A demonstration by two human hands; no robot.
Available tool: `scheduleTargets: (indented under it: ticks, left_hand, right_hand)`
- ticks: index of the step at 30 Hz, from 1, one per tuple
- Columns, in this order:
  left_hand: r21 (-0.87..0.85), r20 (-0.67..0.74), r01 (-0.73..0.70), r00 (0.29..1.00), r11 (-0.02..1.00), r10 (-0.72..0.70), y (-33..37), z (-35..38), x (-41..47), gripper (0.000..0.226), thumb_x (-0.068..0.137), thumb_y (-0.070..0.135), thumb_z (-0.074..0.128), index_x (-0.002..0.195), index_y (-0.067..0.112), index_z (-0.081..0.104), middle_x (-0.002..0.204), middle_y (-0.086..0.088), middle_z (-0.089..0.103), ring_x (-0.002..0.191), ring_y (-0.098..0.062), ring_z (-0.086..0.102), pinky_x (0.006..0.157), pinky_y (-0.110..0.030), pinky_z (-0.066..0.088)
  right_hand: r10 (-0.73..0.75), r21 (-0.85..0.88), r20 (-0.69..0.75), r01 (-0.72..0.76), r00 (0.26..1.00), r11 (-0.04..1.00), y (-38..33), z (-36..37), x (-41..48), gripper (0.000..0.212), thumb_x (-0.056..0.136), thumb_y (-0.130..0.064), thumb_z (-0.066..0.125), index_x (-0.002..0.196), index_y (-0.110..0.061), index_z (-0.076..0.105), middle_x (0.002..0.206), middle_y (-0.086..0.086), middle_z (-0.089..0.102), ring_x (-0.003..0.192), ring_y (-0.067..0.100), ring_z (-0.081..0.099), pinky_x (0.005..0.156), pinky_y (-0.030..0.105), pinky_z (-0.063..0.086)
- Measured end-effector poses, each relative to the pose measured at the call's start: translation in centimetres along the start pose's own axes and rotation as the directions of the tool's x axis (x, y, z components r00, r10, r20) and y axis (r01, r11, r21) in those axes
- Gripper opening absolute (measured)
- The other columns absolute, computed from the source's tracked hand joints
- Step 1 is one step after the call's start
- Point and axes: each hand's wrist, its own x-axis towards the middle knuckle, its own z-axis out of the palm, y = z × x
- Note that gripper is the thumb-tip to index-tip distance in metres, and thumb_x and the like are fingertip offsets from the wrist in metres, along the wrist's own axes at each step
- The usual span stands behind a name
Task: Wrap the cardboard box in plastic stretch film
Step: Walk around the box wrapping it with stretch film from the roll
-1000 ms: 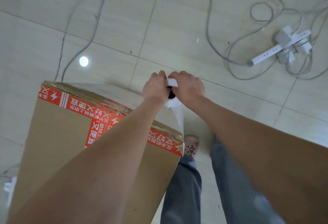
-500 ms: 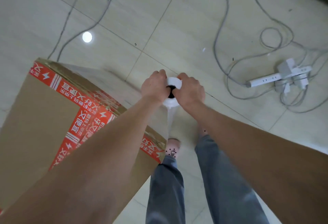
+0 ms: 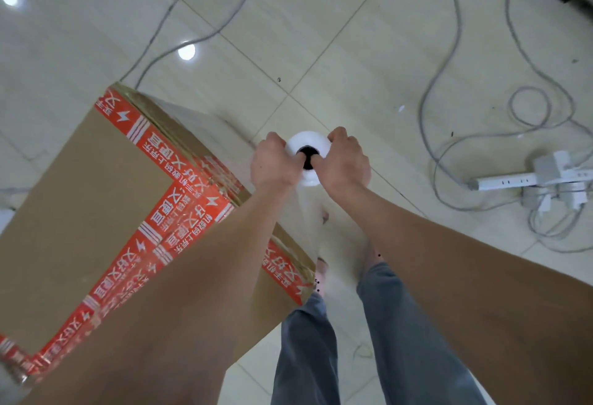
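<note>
A tall brown cardboard box (image 3: 80, 199) with red printed tape along its top edges and seam stands on the tiled floor at the left. Just past its right corner I hold a white roll of stretch film (image 3: 307, 145) upright, seen from above with its dark core hole. My left hand (image 3: 272, 164) grips the roll's left side and my right hand (image 3: 343, 161) its right side, thumbs at the core. A clear sheet of film (image 3: 308, 218) runs down from the roll toward the box's near right corner. My forearms hide part of the box.
A white power strip (image 3: 503, 180) with plugged-in adapters lies on the floor at the right, with grey cables (image 3: 433, 84) looping across the tiles. Another grey cable (image 3: 160, 29) runs behind the box. My legs in grey trousers (image 3: 401, 324) stand right of the box.
The view has swung round the box, showing more of its top. Both hands stayed on the roll, which has tipped so its core hole faces up, as the power strip slid lower right.
</note>
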Motion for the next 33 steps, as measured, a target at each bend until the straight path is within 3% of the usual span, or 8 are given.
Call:
scheduleTargets:
  ticks: [8,10,14,19,25,27,30,33]
  left_hand:
    - [0.047,0.028,-0.083,0.996,0.995,0.082,-0.5,-1.8,1.8,0.028,0.08,0.018,0.061,0.104,0.009,0.05,0.106,-0.009,0.056,0.094,-0.029,0.058,0.065,-0.034,0.042]
    - [0.044,0.017,-0.091,0.996,0.995,0.091,-0.2,-2.1,2.0,0.027,0.081,0.016,0.061,0.104,0.009,0.051,0.108,-0.01,0.055,0.096,-0.03,0.057,0.067,-0.035,0.045]
    - [0.035,0.009,-0.104,0.995,0.994,0.104,0.9,-1.9,1.9,0.036,0.084,0.015,0.061,0.118,0.012,0.049,0.116,-0.01,0.051,0.098,-0.03,0.058,0.069,-0.035,0.045]
    - [0.171,0.009,-0.287,0.957,0.942,0.29,1.9,-2.0,2.0,0.027,0.084,0.014,0.055,0.112,0.014,0.056,0.108,-0.006,0.053,0.094,-0.028,0.057,0.064,-0.031,0.038]
    - [-0.036,-0.094,-0.025,0.995,0.999,0.022,1.8,-2.4,2.7,0.022,0.083,0.016,0.059,0.103,0.01,0.055,0.106,-0.008,0.056,0.091,-0.028,0.058,0.064,-0.032,0.038]
    - [-0.126,-0.1,0.06,0.992,0.99,-0.073,1.8,-2.8,3.0,0.024,0.083,0.02,0.062,0.103,0.01,0.054,0.106,-0.007,0.057,0.093,-0.026,0.057,0.066,-0.03,0.038]
    - [-0.236,-0.085,0.166,0.978,0.958,-0.19,1.5,-3.4,3.4,0.025,0.084,0.025,0.064,0.1,0.009,0.053,0.103,-0.007,0.061,0.092,-0.025,0.059,0.066,-0.028,0.037]
    - [-0.238,-0.057,0.193,0.976,0.952,-0.212,1.7,-3.9,3.6,0.028,0.084,0.023,0.065,0.102,0.007,0.052,0.105,-0.008,0.059,0.084,-0.023,0.053,0.065,-0.029,0.034]
  right_hand:
    - [-0.392,-0.294,0.196,0.435,0.899,0.851,-2.7,-0.7,1.9,0.042,0.092,-0.024,0.046,0.133,-0.03,0.042,0.127,0.003,0.047,0.103,0.03,0.056,0.077,0.035,0.044]
    - [-0.351,-0.27,0.151,0.38,0.924,0.885,-2.4,-0.7,1.8,0.047,0.092,-0.027,0.05,0.137,-0.03,0.037,0.13,0.003,0.047,0.106,0.031,0.057,0.077,0.034,0.042]
    - [-0.017,0.107,0.094,0.007,0.995,0.994,-1.4,-0.7,1.9,0.05,0.086,-0.034,0.061,0.13,-0.02,0.041,0.116,0.005,0.059,0.103,0.029,0.06,0.075,0.032,0.045]
    - [-0.146,-0.005,0.078,0.147,0.986,0.989,-1.7,-1.6,2.5,0.041,0.087,-0.022,0.053,0.128,-0.028,0.048,0.11,0.005,0.063,0.098,0.029,0.06,0.071,0.031,0.043]
    - [-0.355,-0.234,0.09,0.366,0.931,0.901,-4.5,-3.2,3.9,0.034,0.093,-0.021,0.043,0.126,-0.027,0.05,0.12,-0.001,0.054,0.08,0.018,0.054,0.063,0.025,0.03]
    - [-0.382,-0.306,0.047,0.377,0.923,0.874,-5.0,-2.9,3.7,0.039,0.091,-0.016,0.047,0.129,-0.024,0.044,0.124,0.001,0.048,0.091,0.023,0.055,0.064,0.029,0.031]
    - [-0.264,-0.254,0.029,0.262,0.964,0.931,-5.2,-2.4,3.9,0.039,0.091,-0.022,0.055,0.128,-0.019,0.041,0.124,0.004,0.044,0.098,0.027,0.056,0.064,0.033,0.034]
    - [-0.249,-0.214,0.064,0.257,0.966,0.942,-5.9,-2.9,4.4,0.035,0.091,-0.017,0.052,0.125,-0.021,0.043,0.119,0.005,0.047,0.085,0.025,0.051,0.064,0.032,0.034]
